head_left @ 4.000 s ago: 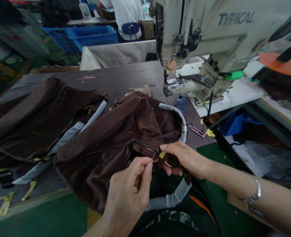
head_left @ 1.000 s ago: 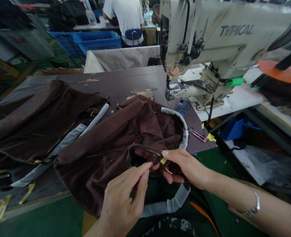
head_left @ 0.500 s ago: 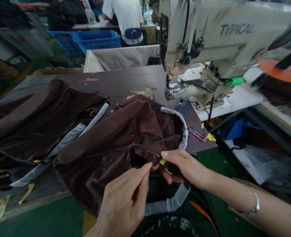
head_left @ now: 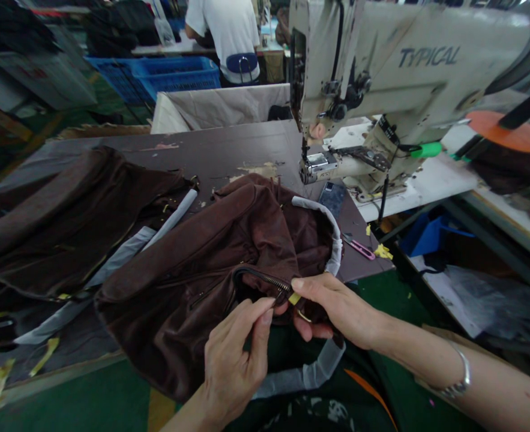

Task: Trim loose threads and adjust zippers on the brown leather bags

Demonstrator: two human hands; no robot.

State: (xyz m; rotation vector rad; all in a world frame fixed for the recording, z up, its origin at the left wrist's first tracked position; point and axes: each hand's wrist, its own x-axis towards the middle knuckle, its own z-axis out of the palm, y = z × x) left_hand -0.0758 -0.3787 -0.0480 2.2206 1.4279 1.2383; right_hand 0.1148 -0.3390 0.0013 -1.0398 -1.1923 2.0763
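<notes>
Dark brown soft leather bag [head_left: 201, 264]: slumped over the near edge of the table, right of centre, its mouth turned to the person and part of it hanging off the edge.
Black zipper with metal teeth [head_left: 258, 277]: curves along the bag's near opening and ends right between the two hands.
Left hand [head_left: 235, 354]: comes up from the near edge, thumb and forefinger pinched together at the zipper's end, touching it; what sits between the tips is too small to tell.
Right hand [head_left: 337, 306]: reaches in from the right and grasps the bag's edge, thumb on top, fingers curled underneath.
Small yellow tab [head_left: 294, 298]: pokes out at the bag's edge just under the right thumb, beside the zipper's end.
Silver bracelet [head_left: 460, 375]: sits on the right wrist.
Grey wrapped handle [head_left: 330, 231]: arches over the far right side of the bag; another wrapped length hangs below the hands.
Dark brown worktable [head_left: 228, 147]: scuffed top, carrying the bag.
Second brown leather piece [head_left: 66, 204]: spread out on the left, well apart from the hands.
Cream sewing machine marked TYPICAL [head_left: 404, 66]: stands far right, its foot just beyond the bag.
Pink-handled snips [head_left: 359, 246]: lie on the table's right edge, near the bag.
Blue plastic crates [head_left: 174, 69]: stacked at the far back.
Person in a white shirt [head_left: 226, 27]: seated far behind the crates, back turned.
</notes>
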